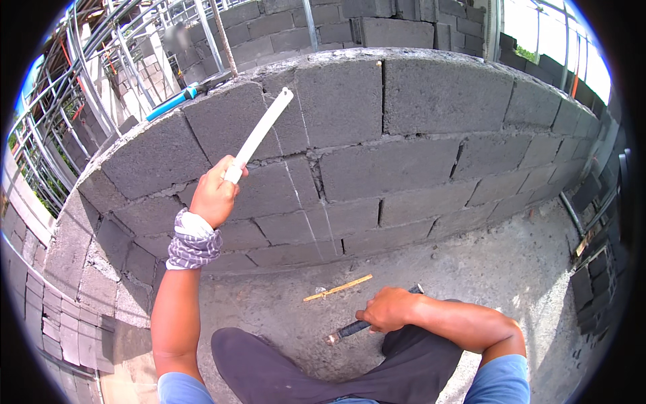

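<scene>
My left hand (217, 192) is raised in front of the grey block wall (444, 97), its fingers wrapped round the lower end of a white plastic pipe (266, 124). The pipe slants up to the right, its free end near the wall's top course. Two pale lines run down the blocks beside it. Low over the floor, my right hand (393, 310) closes round a dark-handled tool (353, 328) with a worn metal end; its exact kind I cannot tell. A thin yellowish wooden stick (338, 287) lies on the concrete just beyond that hand.
A blue-handled tool (171, 103) rests on the wall's top at the left. Metal bars (219, 37) rise behind the wall. Stacked blocks (67, 323) stand at lower left, with more blocks (592, 289) at the right. My bent knees (242, 347) are close to the floor.
</scene>
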`<action>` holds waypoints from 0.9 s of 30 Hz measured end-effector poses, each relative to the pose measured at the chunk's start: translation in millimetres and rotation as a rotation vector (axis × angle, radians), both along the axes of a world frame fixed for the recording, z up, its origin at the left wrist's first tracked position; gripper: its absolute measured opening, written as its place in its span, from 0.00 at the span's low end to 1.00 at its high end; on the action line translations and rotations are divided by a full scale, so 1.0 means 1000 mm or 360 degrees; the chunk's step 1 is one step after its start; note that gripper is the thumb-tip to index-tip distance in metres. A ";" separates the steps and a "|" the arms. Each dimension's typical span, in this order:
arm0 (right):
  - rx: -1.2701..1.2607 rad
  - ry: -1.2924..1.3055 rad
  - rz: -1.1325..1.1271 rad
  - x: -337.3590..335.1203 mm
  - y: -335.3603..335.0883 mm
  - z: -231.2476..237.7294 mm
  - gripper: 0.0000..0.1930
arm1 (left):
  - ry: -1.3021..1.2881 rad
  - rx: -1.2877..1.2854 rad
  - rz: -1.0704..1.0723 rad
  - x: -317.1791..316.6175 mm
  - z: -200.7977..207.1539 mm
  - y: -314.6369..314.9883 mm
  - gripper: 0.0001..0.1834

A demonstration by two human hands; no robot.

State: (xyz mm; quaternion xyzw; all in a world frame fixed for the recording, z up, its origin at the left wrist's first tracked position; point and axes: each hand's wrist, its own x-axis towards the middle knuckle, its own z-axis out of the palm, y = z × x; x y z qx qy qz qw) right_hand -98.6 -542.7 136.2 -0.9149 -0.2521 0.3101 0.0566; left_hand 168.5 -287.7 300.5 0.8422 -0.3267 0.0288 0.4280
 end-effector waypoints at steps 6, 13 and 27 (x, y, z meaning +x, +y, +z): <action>-0.0026 -0.0173 0.0050 -0.001 -0.001 -0.001 0.22 | -0.0661 0.0018 0.0429 0.013 -0.045 -0.001 0.13; 0.0150 -0.0768 -0.0122 0.008 0.001 0.037 0.23 | 0.0019 -0.0686 0.0056 0.043 -0.102 -0.028 0.19; -0.0115 -0.2463 -0.0591 0.163 -0.038 0.167 0.23 | 0.0033 -0.1828 -0.0115 0.021 -0.039 0.034 0.21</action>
